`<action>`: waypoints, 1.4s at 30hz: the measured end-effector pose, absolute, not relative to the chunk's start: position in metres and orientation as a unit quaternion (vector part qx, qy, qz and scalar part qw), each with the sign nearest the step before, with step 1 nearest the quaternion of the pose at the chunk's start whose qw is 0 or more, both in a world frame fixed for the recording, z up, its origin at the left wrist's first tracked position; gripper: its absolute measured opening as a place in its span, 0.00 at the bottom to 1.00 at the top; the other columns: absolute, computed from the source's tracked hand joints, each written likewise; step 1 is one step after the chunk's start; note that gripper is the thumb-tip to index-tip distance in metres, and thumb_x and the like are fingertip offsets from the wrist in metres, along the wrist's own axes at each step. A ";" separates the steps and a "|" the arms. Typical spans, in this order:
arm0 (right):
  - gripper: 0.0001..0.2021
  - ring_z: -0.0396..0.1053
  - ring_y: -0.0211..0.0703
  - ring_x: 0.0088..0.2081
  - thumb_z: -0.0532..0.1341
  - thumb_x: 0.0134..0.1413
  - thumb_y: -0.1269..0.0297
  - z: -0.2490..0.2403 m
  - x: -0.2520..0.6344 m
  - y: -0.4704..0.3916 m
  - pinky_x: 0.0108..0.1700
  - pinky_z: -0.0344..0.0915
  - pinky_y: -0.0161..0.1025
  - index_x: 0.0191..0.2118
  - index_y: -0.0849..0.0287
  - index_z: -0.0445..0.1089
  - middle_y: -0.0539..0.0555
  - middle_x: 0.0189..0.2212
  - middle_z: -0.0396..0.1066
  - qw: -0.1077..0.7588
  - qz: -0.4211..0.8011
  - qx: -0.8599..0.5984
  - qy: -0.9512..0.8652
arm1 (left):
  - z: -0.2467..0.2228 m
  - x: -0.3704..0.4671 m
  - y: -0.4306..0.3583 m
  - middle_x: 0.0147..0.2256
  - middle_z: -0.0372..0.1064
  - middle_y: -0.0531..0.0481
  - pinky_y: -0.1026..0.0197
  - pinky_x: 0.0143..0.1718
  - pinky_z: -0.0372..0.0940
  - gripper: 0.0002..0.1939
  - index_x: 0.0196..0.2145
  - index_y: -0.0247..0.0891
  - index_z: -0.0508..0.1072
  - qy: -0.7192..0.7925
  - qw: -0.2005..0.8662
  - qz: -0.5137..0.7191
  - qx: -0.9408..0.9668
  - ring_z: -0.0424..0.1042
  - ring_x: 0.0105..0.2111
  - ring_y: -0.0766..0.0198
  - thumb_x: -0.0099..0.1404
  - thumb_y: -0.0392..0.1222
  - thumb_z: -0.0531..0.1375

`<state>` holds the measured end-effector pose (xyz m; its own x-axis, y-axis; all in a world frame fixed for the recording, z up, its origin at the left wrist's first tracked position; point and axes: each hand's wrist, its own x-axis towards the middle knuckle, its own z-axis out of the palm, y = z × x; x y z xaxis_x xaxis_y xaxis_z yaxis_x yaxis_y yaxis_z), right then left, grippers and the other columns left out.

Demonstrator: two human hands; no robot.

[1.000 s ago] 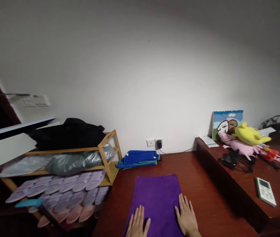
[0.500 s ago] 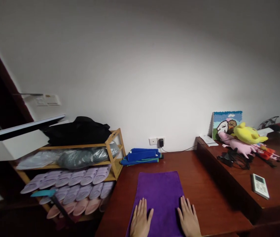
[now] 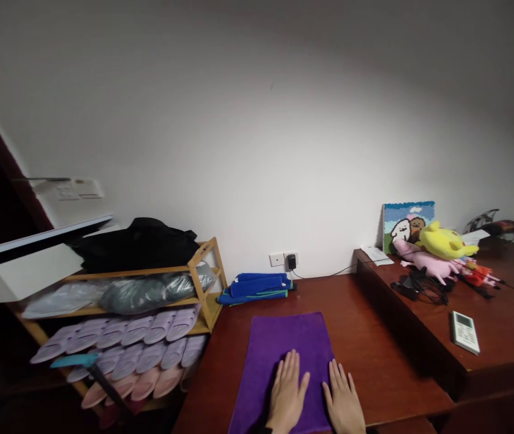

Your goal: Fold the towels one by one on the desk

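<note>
A purple towel (image 3: 284, 334) lies spread out flat on the reddish-brown wooden desk (image 3: 379, 377). My left hand (image 3: 288, 389) is over the middle of the towel, fingers stretched forward and thumb apart, with a shadow beside it. Near the towel's right edge my right hand (image 3: 342, 395) rests palm down, its fingers spread and partly on the cloth. Neither hand grips anything. The towel's near end runs out of the bottom of the view.
Folded blue towels (image 3: 257, 286) lie at the back, by a plugged-in black charger (image 3: 291, 261). To the left stands a wooden shoe rack (image 3: 214, 271) with slippers (image 3: 137, 328). The raised right surface holds plush toys (image 3: 444, 244) and a white remote (image 3: 465, 331).
My left hand has moved right, from the towel's left side to its middle. The right hand stays by the right edge. The whole view has shifted slightly.
</note>
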<state>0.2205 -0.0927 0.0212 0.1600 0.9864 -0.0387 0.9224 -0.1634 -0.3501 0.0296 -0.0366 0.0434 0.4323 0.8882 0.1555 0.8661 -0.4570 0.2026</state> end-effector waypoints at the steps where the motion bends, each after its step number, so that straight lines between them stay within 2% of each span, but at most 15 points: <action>1: 0.36 0.38 0.50 0.74 0.38 0.68 0.45 0.020 0.221 -0.093 0.74 0.37 0.55 0.73 0.63 0.45 0.52 0.73 0.40 0.124 0.128 -0.750 -0.637 | 0.045 0.047 -0.039 0.73 0.40 0.48 0.44 0.72 0.46 0.33 0.73 0.39 0.44 0.491 0.058 0.119 0.861 0.44 0.72 0.54 0.77 0.57 0.36; 6: 0.34 0.38 0.49 0.74 0.38 0.68 0.50 0.013 0.224 -0.092 0.74 0.38 0.54 0.73 0.63 0.44 0.52 0.73 0.39 0.111 0.117 -0.743 -0.649 | 0.034 0.084 -0.049 0.72 0.44 0.51 0.48 0.72 0.46 0.31 0.73 0.42 0.45 0.449 0.097 0.100 0.883 0.46 0.72 0.59 0.78 0.53 0.33; 16: 0.37 0.40 0.54 0.73 0.40 0.67 0.42 -0.013 0.221 -0.080 0.73 0.40 0.58 0.72 0.61 0.48 0.53 0.72 0.43 0.140 0.084 -0.752 -0.639 | 0.012 -0.054 -0.045 0.72 0.43 0.50 0.43 0.71 0.48 0.34 0.72 0.42 0.46 0.588 0.018 0.076 0.805 0.46 0.72 0.54 0.76 0.61 0.38; 21: 0.36 0.41 0.55 0.73 0.42 0.67 0.42 -0.012 0.221 -0.070 0.73 0.40 0.61 0.72 0.59 0.49 0.54 0.72 0.44 0.146 0.079 -0.754 -0.636 | 0.018 -0.045 -0.039 0.72 0.44 0.47 0.43 0.71 0.48 0.37 0.71 0.37 0.49 0.606 0.014 0.078 0.791 0.46 0.71 0.53 0.75 0.63 0.37; 31: 0.33 0.45 0.54 0.72 0.41 0.68 0.42 -0.044 0.235 -0.106 0.71 0.47 0.60 0.71 0.50 0.53 0.49 0.71 0.47 0.167 0.071 -0.722 -0.668 | 0.007 -0.044 -0.042 0.72 0.45 0.48 0.41 0.70 0.49 0.35 0.71 0.41 0.50 0.602 -0.004 0.096 0.793 0.47 0.71 0.52 0.75 0.62 0.38; 37: 0.33 0.45 0.54 0.72 0.40 0.68 0.42 -0.037 0.234 -0.117 0.72 0.47 0.59 0.71 0.51 0.52 0.49 0.72 0.46 0.163 0.066 -0.721 -0.671 | 0.010 -0.053 -0.045 0.72 0.44 0.49 0.43 0.71 0.48 0.35 0.71 0.40 0.50 0.603 0.010 0.073 0.795 0.46 0.72 0.54 0.76 0.61 0.38; 42: 0.32 0.43 0.53 0.73 0.40 0.69 0.43 -0.031 0.233 -0.118 0.72 0.45 0.58 0.72 0.52 0.50 0.49 0.72 0.45 0.164 0.066 -0.723 -0.668 | 0.001 -0.100 -0.060 0.73 0.40 0.50 0.44 0.72 0.45 0.37 0.72 0.39 0.47 0.620 -0.002 0.055 0.782 0.42 0.72 0.55 0.74 0.62 0.40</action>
